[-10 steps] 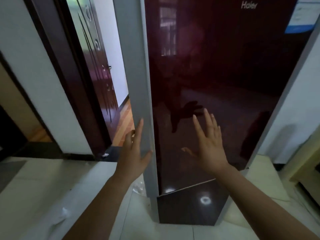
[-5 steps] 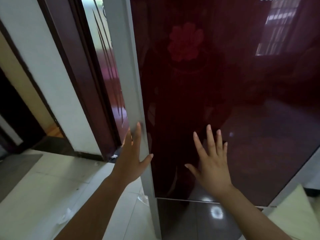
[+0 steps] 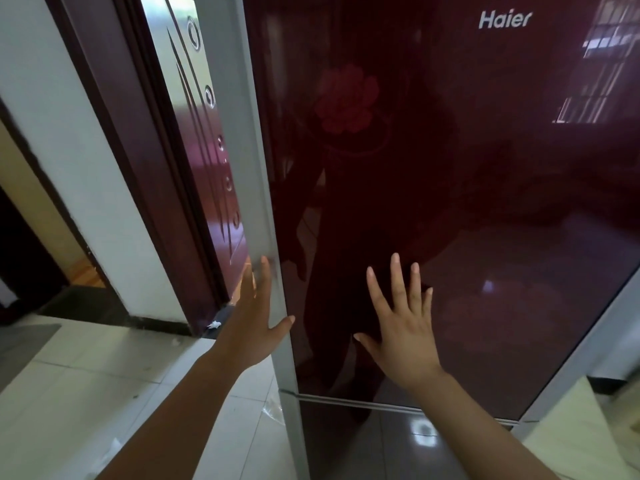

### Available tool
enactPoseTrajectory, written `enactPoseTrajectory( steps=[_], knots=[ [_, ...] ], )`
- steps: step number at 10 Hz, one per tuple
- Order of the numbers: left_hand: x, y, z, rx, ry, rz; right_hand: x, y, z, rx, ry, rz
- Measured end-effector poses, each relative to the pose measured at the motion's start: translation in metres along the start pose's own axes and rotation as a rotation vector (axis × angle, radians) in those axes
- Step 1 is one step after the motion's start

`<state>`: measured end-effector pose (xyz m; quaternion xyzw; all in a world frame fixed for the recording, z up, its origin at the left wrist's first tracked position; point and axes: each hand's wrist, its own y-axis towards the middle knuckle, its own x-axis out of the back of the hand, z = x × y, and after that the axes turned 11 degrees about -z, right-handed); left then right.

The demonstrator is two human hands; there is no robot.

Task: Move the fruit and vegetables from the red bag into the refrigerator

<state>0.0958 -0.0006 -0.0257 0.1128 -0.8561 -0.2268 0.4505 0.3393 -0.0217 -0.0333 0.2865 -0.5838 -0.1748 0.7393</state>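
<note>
- Presently left hand (image 3: pixel 254 327) fingers spread on grey door edge, at 9 o'clock of right hand (image 3: pixel 403 327), splayed flat, empty.
- Refrigerator (image 3: pixel 467 202) shut; red bag unseen.
- Risk: glossy door, fingers slipping.

There is just one camera, worn on the person's head. It looks forward and a bit down, very close to the dark red refrigerator door (image 3: pixel 450 202), with floor (image 3: pixel 86 393) on the left.

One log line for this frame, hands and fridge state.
phase: at refrigerator, door shut | left hand: open, on door's grey side edge | right hand: open, fingers spread at door front | red bag: not in view
</note>
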Motion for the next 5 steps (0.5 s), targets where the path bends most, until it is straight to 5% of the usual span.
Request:
enactPoseTrajectory(
  steps=[5],
  knots=[
    [0.004,-0.035,-0.005,0.015,-0.108,0.012,0.02,-0.012,-0.013,0.093,0.302,0.082]
  ],
)
